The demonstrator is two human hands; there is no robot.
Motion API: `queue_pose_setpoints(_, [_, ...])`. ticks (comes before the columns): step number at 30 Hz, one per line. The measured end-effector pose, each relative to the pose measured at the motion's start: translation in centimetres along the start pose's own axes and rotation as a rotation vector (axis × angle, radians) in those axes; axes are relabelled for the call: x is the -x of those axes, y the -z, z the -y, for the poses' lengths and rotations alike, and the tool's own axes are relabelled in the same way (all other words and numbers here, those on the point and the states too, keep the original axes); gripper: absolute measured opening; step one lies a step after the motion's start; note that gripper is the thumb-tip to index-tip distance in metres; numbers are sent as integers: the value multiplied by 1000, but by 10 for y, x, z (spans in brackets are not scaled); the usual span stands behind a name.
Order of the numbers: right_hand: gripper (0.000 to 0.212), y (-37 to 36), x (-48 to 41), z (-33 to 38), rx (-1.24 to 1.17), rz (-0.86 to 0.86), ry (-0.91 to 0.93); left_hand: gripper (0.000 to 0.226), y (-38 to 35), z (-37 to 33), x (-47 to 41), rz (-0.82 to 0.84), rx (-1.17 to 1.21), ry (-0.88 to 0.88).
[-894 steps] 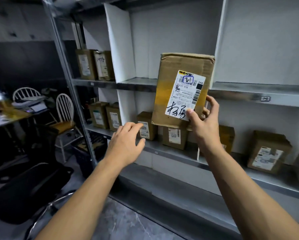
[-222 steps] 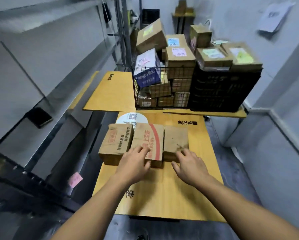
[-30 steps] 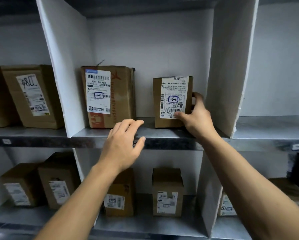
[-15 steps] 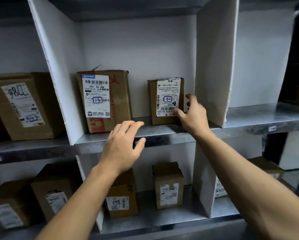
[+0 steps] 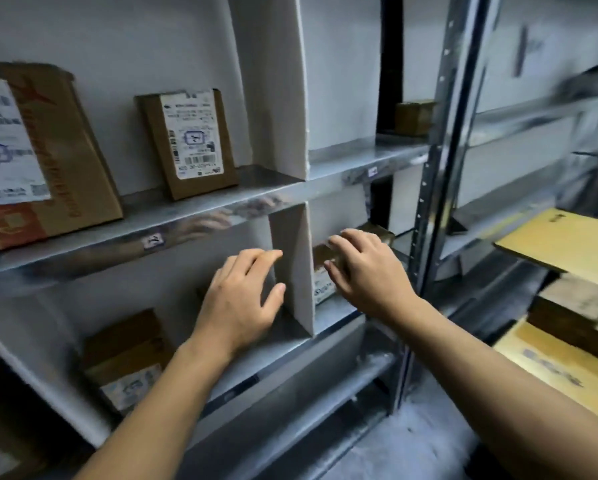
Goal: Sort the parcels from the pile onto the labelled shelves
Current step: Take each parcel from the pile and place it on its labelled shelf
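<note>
A small brown parcel (image 5: 190, 142) with a white label stands upright on the metal shelf (image 5: 200, 206), left of a white divider (image 5: 273, 81). A larger labelled parcel (image 5: 38, 150) stands further left on the same shelf. My right hand (image 5: 366, 275) is below that shelf, fingers spread, holding nothing, in front of a parcel (image 5: 323, 271) on the lower shelf. My left hand (image 5: 242, 303) hovers open beside the lower divider (image 5: 294, 265). Another parcel (image 5: 128, 355) sits on the lower shelf at left.
A grey metal upright (image 5: 439, 168) ends the shelving on the right. Beyond it lie yellow wooden boards (image 5: 564, 237) with brown parcels (image 5: 581, 306) on them. A small box (image 5: 413, 112) sits far back on the upper shelf. The grey floor (image 5: 411, 445) shows below.
My right hand has let go of the small parcel, which stays on the shelf, and dropped below shelf level. The view has swung to the right, blurring the frame.
</note>
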State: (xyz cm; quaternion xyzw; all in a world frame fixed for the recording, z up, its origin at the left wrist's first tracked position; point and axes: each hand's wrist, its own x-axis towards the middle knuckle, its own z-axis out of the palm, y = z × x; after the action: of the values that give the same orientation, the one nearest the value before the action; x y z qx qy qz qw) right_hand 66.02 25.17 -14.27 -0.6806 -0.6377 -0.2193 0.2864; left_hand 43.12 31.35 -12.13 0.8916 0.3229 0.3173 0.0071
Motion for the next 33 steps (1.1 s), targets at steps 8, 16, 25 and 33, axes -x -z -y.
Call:
queue_pose_setpoints(8, [52,45,112,-82,228,258,-338,51,-104,-85,-24,229,75,-191])
queue_pose_setpoints(16, [57,95,213,-185,371,328,-687,48,-207,-217,-51,397,150,-393])
queue_pose_setpoints(25, [53,165,314,-305,455,414,-951,50,-316,-387,-72,511,234,-569])
queue_pose_setpoints(33, [50,171,344,-379,433,508,-1018,51,-389,-456,-87,600,200,-620])
